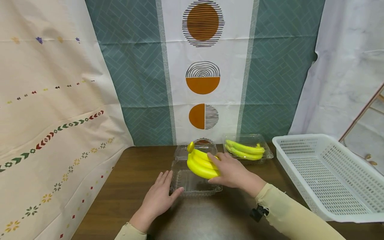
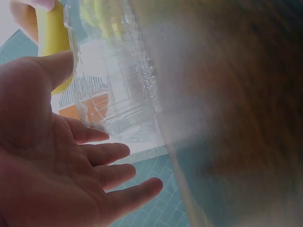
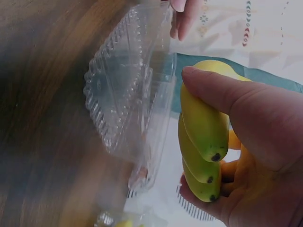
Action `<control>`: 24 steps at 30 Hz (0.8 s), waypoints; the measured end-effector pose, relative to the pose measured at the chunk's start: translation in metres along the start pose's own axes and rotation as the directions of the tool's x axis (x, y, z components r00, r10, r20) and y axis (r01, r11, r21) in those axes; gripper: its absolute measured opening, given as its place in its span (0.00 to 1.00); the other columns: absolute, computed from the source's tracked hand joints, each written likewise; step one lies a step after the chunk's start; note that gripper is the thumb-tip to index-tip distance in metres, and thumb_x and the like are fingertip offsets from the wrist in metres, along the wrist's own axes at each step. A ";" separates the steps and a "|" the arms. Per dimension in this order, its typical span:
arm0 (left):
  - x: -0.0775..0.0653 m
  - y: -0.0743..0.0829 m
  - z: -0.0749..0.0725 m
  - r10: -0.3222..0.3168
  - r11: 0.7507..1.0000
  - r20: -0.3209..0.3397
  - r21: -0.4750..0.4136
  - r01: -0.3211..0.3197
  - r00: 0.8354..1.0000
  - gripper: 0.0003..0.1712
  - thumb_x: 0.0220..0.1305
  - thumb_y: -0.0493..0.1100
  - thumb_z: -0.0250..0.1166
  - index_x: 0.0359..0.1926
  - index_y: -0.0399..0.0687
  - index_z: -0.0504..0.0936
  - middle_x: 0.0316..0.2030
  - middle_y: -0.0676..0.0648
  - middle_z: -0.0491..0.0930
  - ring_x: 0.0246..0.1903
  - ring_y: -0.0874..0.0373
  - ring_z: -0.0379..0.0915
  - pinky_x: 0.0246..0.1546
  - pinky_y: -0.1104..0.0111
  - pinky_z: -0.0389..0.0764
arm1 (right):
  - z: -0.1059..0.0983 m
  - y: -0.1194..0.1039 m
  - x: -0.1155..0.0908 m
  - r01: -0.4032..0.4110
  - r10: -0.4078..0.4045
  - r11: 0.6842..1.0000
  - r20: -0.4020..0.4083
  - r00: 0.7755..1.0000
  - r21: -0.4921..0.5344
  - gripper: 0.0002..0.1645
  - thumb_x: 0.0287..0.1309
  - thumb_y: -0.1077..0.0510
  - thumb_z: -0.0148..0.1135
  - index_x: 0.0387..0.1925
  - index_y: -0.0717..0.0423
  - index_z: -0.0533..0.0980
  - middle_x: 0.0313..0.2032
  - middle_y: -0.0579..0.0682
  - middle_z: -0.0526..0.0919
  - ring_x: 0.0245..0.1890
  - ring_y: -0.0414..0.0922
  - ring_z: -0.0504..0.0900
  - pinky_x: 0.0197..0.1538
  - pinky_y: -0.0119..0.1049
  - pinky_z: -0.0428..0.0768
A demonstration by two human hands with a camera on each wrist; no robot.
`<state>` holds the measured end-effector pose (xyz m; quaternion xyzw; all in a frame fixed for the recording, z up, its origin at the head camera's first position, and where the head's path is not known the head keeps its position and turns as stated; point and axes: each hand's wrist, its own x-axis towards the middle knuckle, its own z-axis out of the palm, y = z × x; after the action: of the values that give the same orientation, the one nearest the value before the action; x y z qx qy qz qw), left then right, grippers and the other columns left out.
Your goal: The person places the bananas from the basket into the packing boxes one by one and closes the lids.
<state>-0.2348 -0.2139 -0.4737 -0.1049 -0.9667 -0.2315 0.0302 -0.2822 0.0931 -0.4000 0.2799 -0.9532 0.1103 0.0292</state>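
Note:
My right hand [image 1: 231,170] grips a bunch of yellow bananas [image 1: 201,163], holding it over a clear plastic clamshell box [image 1: 195,192]. In the right wrist view the bananas [image 3: 201,125] show greenish, dark-tipped ends, with the thumb on one side and the fingers curled round the other. My left hand [image 1: 159,196] is at the box's left side, its fingers straight. The left wrist view shows that palm [image 2: 57,161] with fingers spread, the thumb and index finger right at the wall of the box [image 2: 113,90]. The box's lid [image 1: 180,152] is folded back behind it.
Behind and to the right, a second clear box [image 1: 268,154] holds more bananas [image 1: 244,150]. A white perforated basket [image 1: 295,176] stands on the right of the brown wooden table [image 1: 126,180]. Patterned cloths [image 1: 141,73] hang along the back and left.

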 end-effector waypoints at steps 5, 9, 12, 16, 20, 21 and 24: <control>0.000 0.000 0.000 -0.001 1.000 -0.002 0.005 0.001 1.000 0.54 0.77 0.67 0.69 0.84 0.34 0.63 0.82 0.30 0.62 0.83 0.31 0.52 0.74 0.34 0.67 | 0.006 -0.006 0.006 0.023 -0.023 1.000 0.010 1.000 -0.009 0.61 0.60 0.36 0.83 0.84 0.58 0.66 0.66 0.64 0.78 0.61 0.62 0.78 0.61 0.58 0.81; 0.000 0.001 -0.001 -0.003 1.000 0.002 0.003 0.003 1.000 0.54 0.76 0.67 0.69 0.84 0.34 0.63 0.82 0.30 0.62 0.83 0.31 0.52 0.75 0.34 0.66 | 0.011 -0.009 0.010 0.014 -0.014 1.000 0.029 0.999 0.002 0.61 0.61 0.36 0.83 0.84 0.56 0.65 0.67 0.64 0.77 0.62 0.61 0.77 0.61 0.58 0.81; 0.000 0.001 -0.001 -0.005 1.000 0.007 0.002 0.005 1.000 0.54 0.77 0.67 0.68 0.84 0.34 0.63 0.82 0.30 0.61 0.83 0.31 0.52 0.75 0.34 0.66 | 0.014 -0.010 0.011 0.003 -0.003 1.000 0.041 0.999 0.000 0.61 0.61 0.35 0.83 0.85 0.54 0.65 0.68 0.63 0.76 0.64 0.61 0.77 0.61 0.57 0.81; 0.000 0.001 -0.002 -0.008 1.000 0.010 0.002 0.008 1.000 0.54 0.77 0.67 0.68 0.84 0.34 0.63 0.82 0.30 0.61 0.83 0.31 0.52 0.75 0.34 0.66 | 0.017 -0.012 0.014 0.003 -0.002 1.000 0.051 0.999 -0.020 0.61 0.61 0.35 0.82 0.85 0.53 0.65 0.68 0.62 0.76 0.64 0.60 0.76 0.61 0.57 0.81; 0.000 0.001 -0.002 -0.014 1.000 0.013 -0.001 0.014 1.000 0.54 0.76 0.67 0.68 0.84 0.34 0.63 0.82 0.30 0.61 0.83 0.32 0.51 0.75 0.34 0.66 | 0.020 -0.013 0.017 0.021 -0.019 0.999 0.051 0.999 -0.035 0.61 0.60 0.35 0.84 0.85 0.54 0.66 0.67 0.62 0.77 0.63 0.59 0.76 0.61 0.56 0.82; 0.000 0.001 -0.002 -0.015 1.000 0.013 -0.002 0.015 1.000 0.54 0.76 0.67 0.68 0.84 0.34 0.63 0.82 0.30 0.61 0.83 0.32 0.51 0.75 0.34 0.66 | 0.021 -0.013 0.017 0.025 -0.023 0.999 0.051 0.998 -0.041 0.61 0.59 0.36 0.84 0.84 0.54 0.66 0.67 0.62 0.77 0.63 0.59 0.76 0.62 0.55 0.82; 0.000 0.001 -0.002 -0.016 1.000 0.012 -0.002 0.016 1.000 0.54 0.76 0.67 0.68 0.85 0.34 0.63 0.82 0.30 0.61 0.83 0.32 0.51 0.75 0.34 0.66 | 0.025 -0.012 0.019 0.034 -0.031 0.998 0.051 0.998 -0.059 0.61 0.58 0.35 0.85 0.84 0.53 0.67 0.66 0.61 0.77 0.62 0.58 0.76 0.62 0.54 0.82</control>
<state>-0.2342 -0.2136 -0.4714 -0.0986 -0.9674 -0.2324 0.0225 -0.2917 0.0671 -0.4194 0.2972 -0.9518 0.0741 0.0158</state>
